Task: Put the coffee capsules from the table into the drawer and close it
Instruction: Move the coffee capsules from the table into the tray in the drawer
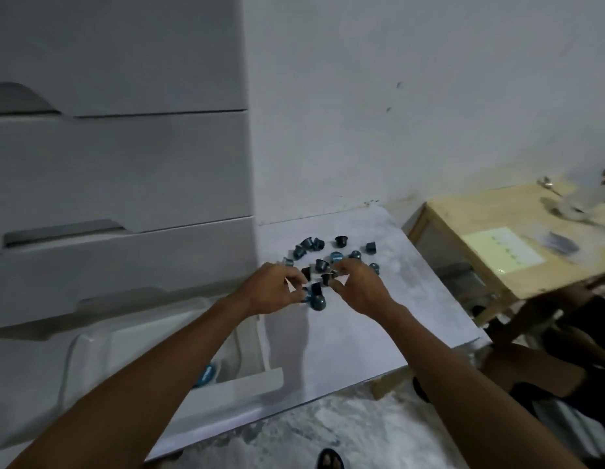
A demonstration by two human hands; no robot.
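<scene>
Pale worktop (379, 326) is set against a white wall, and dark capsules (328, 255) are scattered across its far left part. The nearest ones are cupped by the left hand (274, 289) and right hand (360, 287), fingers (343, 265) curled narrowly round several, apparently so that more are carried per trip. The drawer (152, 336) is seen open at near left, with one capsule inside.

Well to the right of the right grip (358, 289) stands a pale wooden side table (463, 225). It carries a sheet of paper (504, 250), a small dark grey thing (561, 243) and a spoon (547, 183), all blurred. Beyond the grip rises a white wall (396, 113). Below it, nearer the camera, a dark sandal (330, 460) rests on the speckled floor (362, 428).
</scene>
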